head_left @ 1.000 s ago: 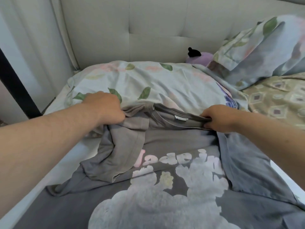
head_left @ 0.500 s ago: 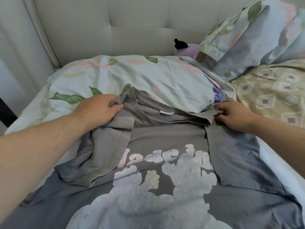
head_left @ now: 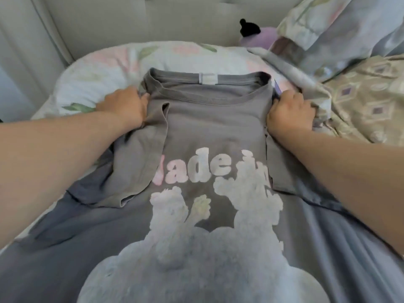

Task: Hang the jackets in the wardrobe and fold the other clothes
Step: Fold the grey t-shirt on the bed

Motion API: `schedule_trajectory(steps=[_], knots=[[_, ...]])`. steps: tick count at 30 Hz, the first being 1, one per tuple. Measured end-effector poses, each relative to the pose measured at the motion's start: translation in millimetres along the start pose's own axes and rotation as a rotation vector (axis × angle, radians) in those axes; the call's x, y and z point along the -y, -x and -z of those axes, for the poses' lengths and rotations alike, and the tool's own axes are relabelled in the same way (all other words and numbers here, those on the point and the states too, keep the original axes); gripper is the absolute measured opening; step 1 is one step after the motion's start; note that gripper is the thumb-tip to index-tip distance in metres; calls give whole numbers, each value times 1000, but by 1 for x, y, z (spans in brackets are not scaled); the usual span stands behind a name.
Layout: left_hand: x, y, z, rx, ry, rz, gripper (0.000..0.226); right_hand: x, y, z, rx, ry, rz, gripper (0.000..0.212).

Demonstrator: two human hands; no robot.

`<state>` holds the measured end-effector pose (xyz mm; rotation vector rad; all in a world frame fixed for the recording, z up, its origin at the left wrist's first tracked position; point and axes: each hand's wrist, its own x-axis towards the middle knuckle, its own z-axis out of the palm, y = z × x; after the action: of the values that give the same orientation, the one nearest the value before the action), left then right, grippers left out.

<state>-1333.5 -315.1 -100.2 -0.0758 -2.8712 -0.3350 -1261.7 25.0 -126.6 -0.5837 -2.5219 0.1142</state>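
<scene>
A grey T-shirt [head_left: 209, 123] with a pale print and the letters "ade in" lies face up on the bed, its collar and white label on top of the floral pillow. My left hand [head_left: 124, 103] grips the shirt's left shoulder beside the collar, where the sleeve is folded over the front. At the right shoulder my right hand [head_left: 290, 111] holds the shirt's edge, fingers curled into the cloth. The shirt's lower part runs out of view at the bottom.
A floral pillow [head_left: 105, 68] lies under the collar, against the padded headboard [head_left: 153, 18]. A purple soft toy [head_left: 255, 36] sits behind it. To the right are a second floral pillow [head_left: 341, 25] and a patterned beige cover [head_left: 367, 99].
Both hands have pulled the shirt's shoulders up onto the floral pillow. The collar, earlier tucked under the pillow's edge, now lies flat and open on top. The view has moved closer.
</scene>
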Motion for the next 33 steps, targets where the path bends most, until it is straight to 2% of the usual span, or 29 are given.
schedule_trajectory(steps=[3,7,10,13,16,18,22,23,25,27,28,30,32,33], knots=[[-2,-2,-17,20,-45,36,47,-1,9,-16,-21,-35,-51,38],[5,-11,-16,113,29,46,51,-3,7,1,3,-77,-16,35],[17,-11,-13,208,113,30,56,-2,33,32,28,-154,78,51],[20,-6,-18,189,79,-11,52,-12,86,67,138,-140,249,75],[20,-2,-22,191,-18,-34,52,-24,133,78,386,23,456,78],[19,-1,-22,177,-14,-57,47,-27,138,74,529,57,446,77],[13,7,-4,186,51,-66,36,-27,135,67,497,31,429,74],[13,13,6,150,79,-83,35,-27,136,67,498,18,427,75],[17,36,23,-25,164,-169,37,-28,138,65,502,11,420,78],[21,82,33,-112,224,-269,51,-27,137,64,507,17,418,78],[23,111,35,-50,197,-314,62,-27,137,63,505,21,417,78],[24,161,28,189,37,-360,81,-27,137,62,498,27,420,78],[22,186,11,355,-95,-330,87,-28,136,60,493,26,415,77],[20,190,4,358,-115,-304,85,-28,136,60,487,23,415,77]])
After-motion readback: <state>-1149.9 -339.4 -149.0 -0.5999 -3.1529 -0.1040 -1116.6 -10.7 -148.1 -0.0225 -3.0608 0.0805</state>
